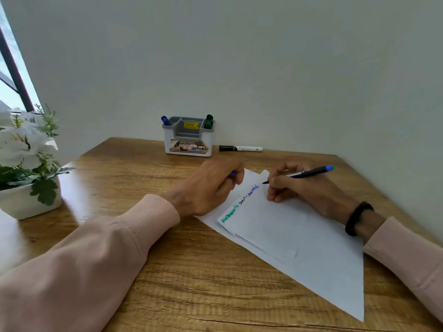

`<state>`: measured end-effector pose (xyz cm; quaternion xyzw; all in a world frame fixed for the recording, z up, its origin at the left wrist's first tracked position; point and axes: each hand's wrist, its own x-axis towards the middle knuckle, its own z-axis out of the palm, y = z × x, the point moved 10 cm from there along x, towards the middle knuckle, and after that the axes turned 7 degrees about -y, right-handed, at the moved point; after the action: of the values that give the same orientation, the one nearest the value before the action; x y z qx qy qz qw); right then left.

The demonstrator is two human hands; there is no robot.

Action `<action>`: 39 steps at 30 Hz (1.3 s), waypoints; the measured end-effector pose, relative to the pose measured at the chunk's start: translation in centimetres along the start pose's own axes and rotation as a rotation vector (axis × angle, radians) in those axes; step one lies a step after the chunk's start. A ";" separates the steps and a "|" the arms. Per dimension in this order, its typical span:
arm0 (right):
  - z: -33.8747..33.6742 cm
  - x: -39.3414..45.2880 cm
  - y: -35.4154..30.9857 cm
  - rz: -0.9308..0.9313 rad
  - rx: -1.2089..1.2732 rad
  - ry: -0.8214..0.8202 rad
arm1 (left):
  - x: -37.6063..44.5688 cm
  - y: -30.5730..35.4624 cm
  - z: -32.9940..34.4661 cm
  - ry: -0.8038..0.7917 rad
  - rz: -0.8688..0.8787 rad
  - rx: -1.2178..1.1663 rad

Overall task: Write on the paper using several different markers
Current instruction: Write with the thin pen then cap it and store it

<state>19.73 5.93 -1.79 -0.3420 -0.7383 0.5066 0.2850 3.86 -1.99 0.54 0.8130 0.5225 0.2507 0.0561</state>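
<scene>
On the wood-grain table (191,271), white paper sheets (299,236) carried three scrawled words, green, black and blue, none legible. The right hand (302,188) pinched a dark marker (309,173), its tip at the paper. The left hand (211,185) curled round a blue cap (232,173). A grey-and-white holder (188,137), labelled "OPL", held three markers; one black-capped marker (240,148) lay beside it.

a home desk corner: wooden table (191,271), pen holder (188,137), potted flowers (26,149) beside window (12,68)
</scene>
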 end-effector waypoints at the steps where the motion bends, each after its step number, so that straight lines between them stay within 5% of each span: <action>1: 0.6 -0.1 0.1 0.010 0.034 -0.040 | 0.0 0.1 0.3 -0.020 -0.004 0.001; 7: 2.9 -0.7 0.0 0.039 0.038 -0.091 | -0.1 -1.3 2.7 -0.213 -0.115 0.058; 13: 3.2 0.3 -1.6 -0.086 -0.297 -0.047 | 0.3 -2.2 3.1 -0.286 -0.142 0.133; 39: 3.3 1.4 -0.9 -0.078 -0.309 -0.012 | 0.8 -2.4 2.1 -0.157 -0.138 0.057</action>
<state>16.16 4.94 -1.90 -0.3497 -0.8220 0.3774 0.2441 3.14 0.15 -1.89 0.7936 0.5780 0.1670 0.0909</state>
